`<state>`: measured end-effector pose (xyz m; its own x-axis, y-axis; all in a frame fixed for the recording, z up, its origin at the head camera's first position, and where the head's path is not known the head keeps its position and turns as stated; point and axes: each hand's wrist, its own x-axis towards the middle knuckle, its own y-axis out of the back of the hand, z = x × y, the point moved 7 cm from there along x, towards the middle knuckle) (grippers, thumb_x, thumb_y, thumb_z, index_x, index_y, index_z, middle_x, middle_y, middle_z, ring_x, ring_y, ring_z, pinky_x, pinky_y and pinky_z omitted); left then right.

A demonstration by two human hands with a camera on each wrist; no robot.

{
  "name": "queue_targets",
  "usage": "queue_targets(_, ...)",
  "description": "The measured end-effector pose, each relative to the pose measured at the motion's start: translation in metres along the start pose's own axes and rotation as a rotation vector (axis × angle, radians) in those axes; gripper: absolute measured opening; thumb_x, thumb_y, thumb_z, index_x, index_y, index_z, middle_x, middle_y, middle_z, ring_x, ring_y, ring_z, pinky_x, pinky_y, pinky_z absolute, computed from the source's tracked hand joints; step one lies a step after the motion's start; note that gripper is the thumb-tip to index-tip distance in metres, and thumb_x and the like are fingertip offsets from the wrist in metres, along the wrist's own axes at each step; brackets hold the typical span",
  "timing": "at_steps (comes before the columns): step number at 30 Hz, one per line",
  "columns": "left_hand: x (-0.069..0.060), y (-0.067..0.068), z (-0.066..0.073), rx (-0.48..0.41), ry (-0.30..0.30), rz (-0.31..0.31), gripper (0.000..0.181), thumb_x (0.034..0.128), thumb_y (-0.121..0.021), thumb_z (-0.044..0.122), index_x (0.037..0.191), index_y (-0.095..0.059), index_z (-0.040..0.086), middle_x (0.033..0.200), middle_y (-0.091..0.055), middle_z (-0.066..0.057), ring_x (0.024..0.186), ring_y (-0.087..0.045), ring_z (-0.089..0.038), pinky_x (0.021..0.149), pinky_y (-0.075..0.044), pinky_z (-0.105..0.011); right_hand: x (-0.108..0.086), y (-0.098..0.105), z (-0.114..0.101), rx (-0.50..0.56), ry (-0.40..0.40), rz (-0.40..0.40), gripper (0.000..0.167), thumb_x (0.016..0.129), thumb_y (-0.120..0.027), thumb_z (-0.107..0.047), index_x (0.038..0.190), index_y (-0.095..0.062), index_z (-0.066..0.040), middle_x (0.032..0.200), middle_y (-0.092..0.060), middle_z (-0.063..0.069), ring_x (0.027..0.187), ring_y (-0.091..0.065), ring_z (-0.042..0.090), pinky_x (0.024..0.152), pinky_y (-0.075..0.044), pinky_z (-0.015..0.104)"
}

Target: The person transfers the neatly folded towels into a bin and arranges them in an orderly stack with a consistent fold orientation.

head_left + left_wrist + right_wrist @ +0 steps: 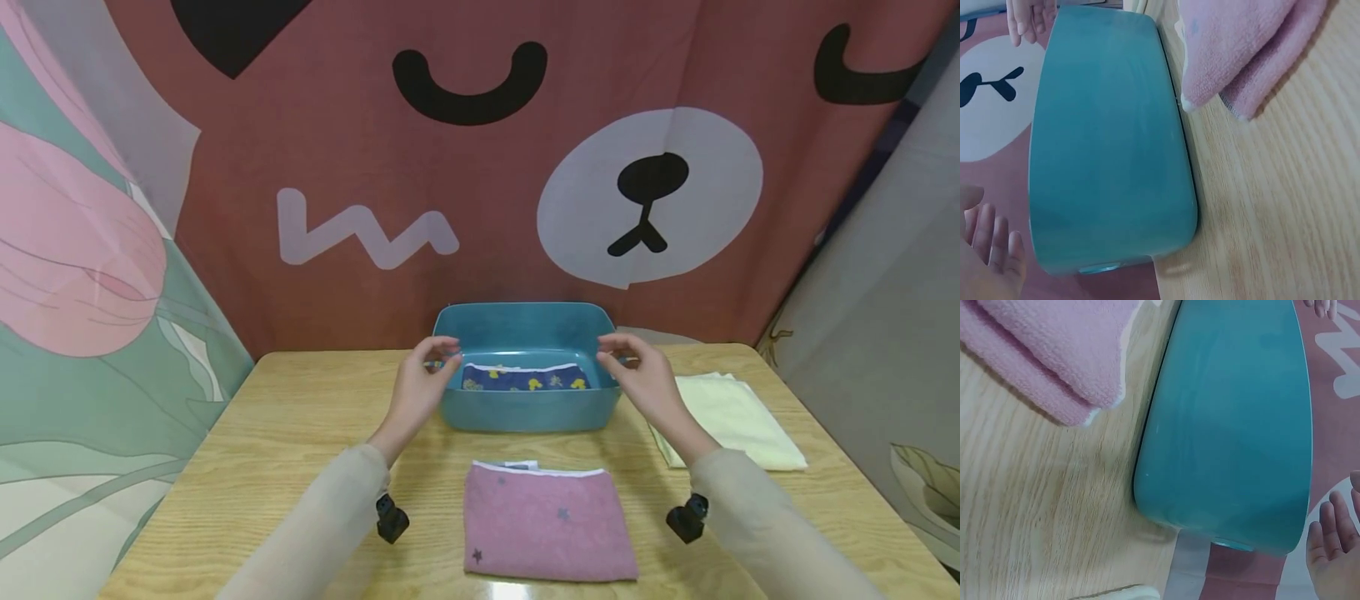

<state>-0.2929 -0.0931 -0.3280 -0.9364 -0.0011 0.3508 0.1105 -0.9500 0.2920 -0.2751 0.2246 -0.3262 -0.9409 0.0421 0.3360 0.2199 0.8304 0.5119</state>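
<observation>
A teal plastic bin [525,412] stands near the table's back edge, with a folded navy cloth [525,381] patterned in yellow lying inside it. At the bin's left end my left hand [423,375] is held up with loosely bent fingers, gripping nothing; the left wrist view shows this hand [991,256] apart from the bin wall. My right hand [647,379] mirrors it at the right end, its relaxed fingers also clear of the bin in the right wrist view. In front of the bin lies a folded pink towel [549,525] with small stars and white edging.
A folded pale yellow cloth [738,421] lies on the right of the wooden table [300,433], beyond my right forearm. Close behind the bin hangs a curtain [337,150] printed with a bear face. Patterned fabric [82,275] also hangs along the left side.
</observation>
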Motion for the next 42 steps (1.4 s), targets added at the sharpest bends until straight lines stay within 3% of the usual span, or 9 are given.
queue_targets(5,-0.007,0.006,0.002,0.0,0.009,0.016,0.02,0.0932,-0.07,0.013,0.113,-0.069,0.01,0.108,-0.07,-0.008,0.094,-0.061,-0.02,0.081,-0.048,-0.035,-0.007,0.002,-0.003,0.015,0.017,0.008,0.029,0.099,-0.064,-0.02,0.123,-0.065,-0.005,0.119,-0.065,0.012,0.099,-0.057,0.015,0.081,-0.046,0.021)
queue_targets(14,-0.023,0.013,0.006,-0.015,-0.015,0.022,0.018,0.0919,-0.071,0.01,0.11,-0.071,0.008,0.105,-0.071,-0.004,0.091,-0.061,-0.017,0.075,-0.048,-0.028,-0.024,0.005,-0.012,0.067,0.033,0.01,0.03,0.098,-0.065,-0.021,0.121,-0.066,-0.001,0.12,-0.065,0.014,0.093,-0.056,-0.001,0.079,-0.046,0.017)
queue_targets(24,-0.049,0.017,0.009,0.017,0.023,-0.019,0.018,0.0913,-0.073,0.014,0.109,-0.071,0.011,0.098,-0.072,-0.001,0.091,-0.062,-0.017,0.077,-0.048,-0.03,-0.047,0.007,-0.014,0.083,-0.02,-0.015,0.032,0.098,-0.065,-0.025,0.123,-0.066,-0.006,0.115,-0.067,0.01,0.096,-0.057,-0.002,0.081,-0.045,0.015)
queue_targets(33,-0.066,0.018,0.006,0.042,0.064,-0.06,0.02,0.0918,-0.073,0.016,0.11,-0.071,0.009,0.103,-0.07,0.001,0.093,-0.062,-0.017,0.079,-0.049,-0.033,-0.063,0.006,-0.018,0.076,-0.014,-0.007,0.027,0.095,-0.069,-0.02,0.118,-0.069,-0.006,0.107,-0.069,0.007,0.091,-0.058,-0.001,0.077,-0.046,0.016)
queue_targets(42,-0.08,0.02,0.001,0.078,0.08,-0.093,0.019,0.0903,-0.074,0.015,0.109,-0.072,0.009,0.102,-0.069,0.003,0.092,-0.062,-0.017,0.075,-0.05,-0.028,-0.078,0.005,-0.009,0.059,-0.043,-0.033,0.024,0.096,-0.068,-0.019,0.116,-0.069,-0.005,0.108,-0.07,0.007,0.091,-0.058,0.001,0.076,-0.048,0.019)
